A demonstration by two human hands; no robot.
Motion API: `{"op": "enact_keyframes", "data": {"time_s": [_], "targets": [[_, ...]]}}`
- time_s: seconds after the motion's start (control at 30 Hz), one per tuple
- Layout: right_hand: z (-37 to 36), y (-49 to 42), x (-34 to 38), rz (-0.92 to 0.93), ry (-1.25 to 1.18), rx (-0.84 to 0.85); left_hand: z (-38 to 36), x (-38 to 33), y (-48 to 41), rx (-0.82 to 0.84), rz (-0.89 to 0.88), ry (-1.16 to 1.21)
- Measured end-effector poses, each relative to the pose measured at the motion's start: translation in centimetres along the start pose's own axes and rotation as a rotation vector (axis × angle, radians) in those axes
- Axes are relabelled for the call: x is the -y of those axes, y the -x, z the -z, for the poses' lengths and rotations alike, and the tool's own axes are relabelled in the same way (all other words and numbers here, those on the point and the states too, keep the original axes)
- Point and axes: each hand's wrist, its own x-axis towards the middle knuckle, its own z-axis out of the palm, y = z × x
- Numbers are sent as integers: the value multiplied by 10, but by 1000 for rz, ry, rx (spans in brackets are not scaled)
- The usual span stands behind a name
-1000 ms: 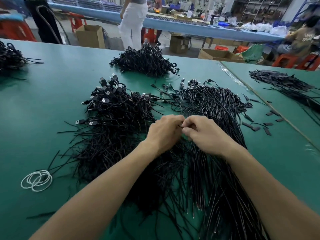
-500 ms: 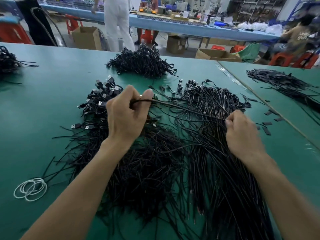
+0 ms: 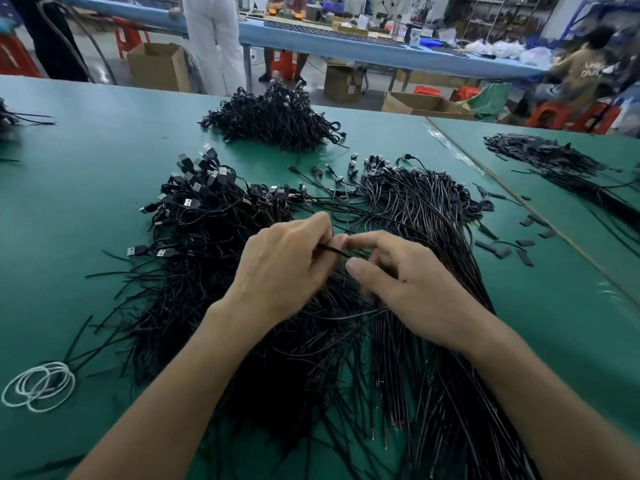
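While a thin black cable (image 3: pixel 330 250) is pinched between the thumb and fingers of the left hand (image 3: pixel 282 271), its free end is met by the right hand (image 3: pixel 412 289), whose thumb and forefinger are parted around it; whether they grip cannot be told. Both hands are held over a mass of black wires (image 3: pixel 311 348) on the green table (image 3: pixel 86 150). From the hands, USB-plug cables (image 3: pixel 207 216) are heaped at ten o'clock, a bundled heap (image 3: pixel 277 123) at twelve, white rubber bands (image 3: pixel 38 386) at eight
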Motion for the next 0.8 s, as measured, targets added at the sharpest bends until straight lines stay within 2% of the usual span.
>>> {"op": "enact_keyframes", "data": {"time_s": [0.13,0.2,0.3,0.4,0.53,0.6,0.7,0.8], "targets": [[5,-6,-8,-2,69,-335,9,11,-3,35,143,199],[9,-10,-12,-41,128,-471,13,12,-4,36,165,204],[9,-18,-16,-57,213,-571,12,8,-3,1,106,36],[23,-23,-26,-147,138,-710,16,19,-2,-27,75,-152],[54,-25,-42,-297,-75,-954,20,45,3,-43,280,-275],[55,-22,-38,-240,-190,-916,21,50,4,-38,394,-217],[44,-20,-25,-112,-292,-715,22,55,3,38,489,-93],[36,-20,-8,11,-300,-589,26,53,2,188,444,87]]}}
